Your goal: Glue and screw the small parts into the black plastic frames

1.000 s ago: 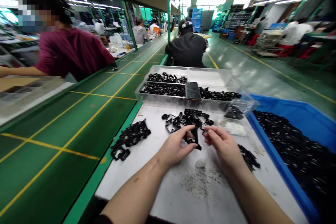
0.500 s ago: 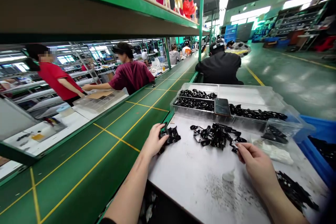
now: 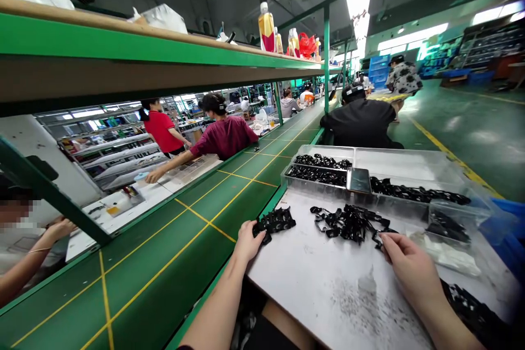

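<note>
My left hand [image 3: 248, 243] sits at the left edge of the white work table [image 3: 320, 279], its fingers on a clump of linked black plastic parts [image 3: 274, 223]. My right hand [image 3: 404, 265] reaches in from the lower right, and its fingertips pinch the end of a larger black tangle [image 3: 348, 223]. Between my hands lies bare table, dusted with fine grey specks near a small pale lump [image 3: 367, 283]. More black parts [image 3: 471, 309] lie partly hidden beyond my right hand.
A transparent compartment tray [image 3: 315, 187] holding black parts and a phone [image 3: 359, 180] stands behind the table. A green conveyor belt [image 3: 164, 246] runs along the left, below a long green shelf [image 3: 123, 49]. Co-workers sit nearby. A blue bin [image 3: 506, 246] shows at right.
The view has swung left and up. My left hand has carried the black clump from mid-table to the left edge, and my right hand has moved to the tangle's right end.
</note>
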Tool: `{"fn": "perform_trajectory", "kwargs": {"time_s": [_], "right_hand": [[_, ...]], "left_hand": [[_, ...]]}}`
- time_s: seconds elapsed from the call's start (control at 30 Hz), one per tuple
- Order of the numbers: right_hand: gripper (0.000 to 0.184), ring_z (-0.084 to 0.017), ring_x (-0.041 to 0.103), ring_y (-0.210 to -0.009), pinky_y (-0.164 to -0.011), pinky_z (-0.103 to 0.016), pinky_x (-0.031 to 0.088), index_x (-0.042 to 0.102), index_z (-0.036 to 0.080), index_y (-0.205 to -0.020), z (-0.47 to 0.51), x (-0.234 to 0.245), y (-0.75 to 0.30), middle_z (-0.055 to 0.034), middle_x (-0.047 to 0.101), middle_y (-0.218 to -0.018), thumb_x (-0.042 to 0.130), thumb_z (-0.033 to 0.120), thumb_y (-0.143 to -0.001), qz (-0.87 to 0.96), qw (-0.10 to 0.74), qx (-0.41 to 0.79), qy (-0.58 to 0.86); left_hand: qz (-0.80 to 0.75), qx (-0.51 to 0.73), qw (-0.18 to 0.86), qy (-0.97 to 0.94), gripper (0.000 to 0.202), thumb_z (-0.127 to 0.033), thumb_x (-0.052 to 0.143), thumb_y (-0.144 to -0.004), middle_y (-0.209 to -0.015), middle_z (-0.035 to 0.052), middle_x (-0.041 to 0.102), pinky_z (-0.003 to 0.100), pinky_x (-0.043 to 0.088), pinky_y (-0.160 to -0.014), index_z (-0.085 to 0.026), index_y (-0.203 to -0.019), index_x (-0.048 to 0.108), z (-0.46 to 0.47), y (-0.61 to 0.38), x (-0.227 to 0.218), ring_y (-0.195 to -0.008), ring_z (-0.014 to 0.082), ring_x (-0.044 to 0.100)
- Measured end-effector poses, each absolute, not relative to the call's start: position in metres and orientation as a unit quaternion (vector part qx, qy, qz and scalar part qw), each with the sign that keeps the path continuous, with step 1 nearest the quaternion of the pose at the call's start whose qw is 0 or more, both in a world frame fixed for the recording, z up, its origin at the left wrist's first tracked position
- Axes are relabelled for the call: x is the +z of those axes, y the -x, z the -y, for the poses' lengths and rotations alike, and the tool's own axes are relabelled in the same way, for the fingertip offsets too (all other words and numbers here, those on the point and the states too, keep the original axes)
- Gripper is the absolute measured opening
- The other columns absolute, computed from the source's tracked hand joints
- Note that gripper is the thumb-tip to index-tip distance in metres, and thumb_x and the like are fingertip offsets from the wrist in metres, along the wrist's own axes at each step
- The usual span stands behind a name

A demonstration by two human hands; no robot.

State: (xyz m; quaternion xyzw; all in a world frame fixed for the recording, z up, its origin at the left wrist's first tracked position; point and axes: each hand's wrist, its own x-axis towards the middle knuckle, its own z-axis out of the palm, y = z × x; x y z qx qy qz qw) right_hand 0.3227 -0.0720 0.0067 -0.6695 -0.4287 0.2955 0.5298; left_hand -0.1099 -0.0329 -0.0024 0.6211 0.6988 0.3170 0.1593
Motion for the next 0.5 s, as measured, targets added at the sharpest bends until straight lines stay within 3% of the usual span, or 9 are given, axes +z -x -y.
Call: {"fn": "perform_trajectory", "kwargs": {"time_s": [0.17, 0.33, 0.5], "right_hand": [[0.047, -0.026, 0.061, -0.07, -0.066, -0.037, 0.044, 0.075, 0.022, -0.094, 0.07, 0.006, -0.323, -0.0039, 0.068, -0.071, 0.067, 0.067, -0.083, 0.432, 0.543, 0.3, 0.655], [0.047, -0.024, 0.059, -0.07, -0.067, -0.036, 0.046, 0.073, 0.02, -0.092, 0.07, 0.006, -0.314, -0.0028, 0.065, -0.071, 0.065, 0.066, -0.088, 0.457, 0.558, 0.317, 0.616], [0.044, -0.023, 0.058, -0.068, -0.066, -0.035, 0.046, 0.071, 0.021, -0.089, 0.073, 0.008, -0.309, -0.0017, 0.064, -0.071, 0.062, 0.064, -0.091, 0.49, 0.529, 0.303, 0.623]], "left_hand": [[-0.705, 0.325, 0.144, -0.614, 0.041, -0.035, 0.073, -0.098, -0.147, 0.0164, 0.064, 0.06, 0.045, -0.122, -0.015, -0.133, 0.066, 0.038, 0.104, 0.009, -0.143, 0.0355, 0.058], [-0.661, 0.347, 0.132, -0.653, 0.041, -0.031, 0.057, -0.102, -0.153, 0.0208, 0.057, 0.058, 0.035, -0.131, -0.016, -0.14, 0.059, 0.036, 0.09, 0.04, -0.153, 0.0359, 0.049], [-0.518, 0.294, 0.209, -0.776, 0.038, -0.032, 0.065, -0.099, -0.142, 0.0121, 0.07, 0.047, 0.044, -0.126, -0.022, -0.135, 0.067, 0.015, 0.006, 0.051, -0.139, 0.0288, 0.062]]}}
